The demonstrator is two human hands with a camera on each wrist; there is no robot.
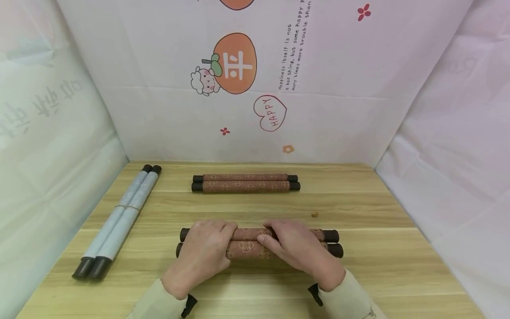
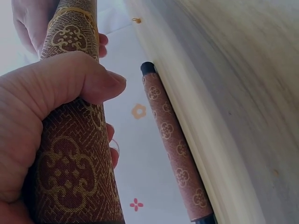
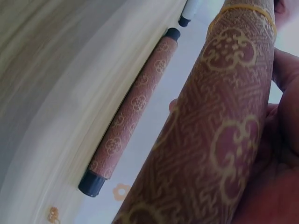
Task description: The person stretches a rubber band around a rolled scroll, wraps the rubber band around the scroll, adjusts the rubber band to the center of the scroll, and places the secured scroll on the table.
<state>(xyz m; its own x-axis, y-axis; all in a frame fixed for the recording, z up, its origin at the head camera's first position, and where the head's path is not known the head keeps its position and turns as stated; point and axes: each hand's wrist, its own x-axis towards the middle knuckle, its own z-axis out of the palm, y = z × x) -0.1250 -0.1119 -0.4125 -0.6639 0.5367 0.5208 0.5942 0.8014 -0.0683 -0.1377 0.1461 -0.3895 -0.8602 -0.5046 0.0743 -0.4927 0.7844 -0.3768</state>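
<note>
In the head view two brown patterned scrolls (image 1: 247, 249) with black end knobs lie side by side, level, close to me. My left hand (image 1: 207, 250) grips their left part. Toward their right part, my right hand (image 1: 298, 246) holds them with the thumb along the near side. The left wrist view shows my left thumb (image 2: 88, 79) across the brown cloth, and a yellow rubber band (image 2: 74, 10) around the scroll farther along. In the right wrist view, the same cloth runs past my right fingers, which are partly hidden behind it.
Another pair of brown scrolls (image 1: 245, 182) lies at the back of the wooden table (image 1: 378, 266). Two pale blue scrolls (image 1: 119, 221), tied with a band, lie slanted at the left. A small rubber band (image 1: 314, 215) sits right of centre. White printed cloth walls (image 1: 159, 124) enclose the table.
</note>
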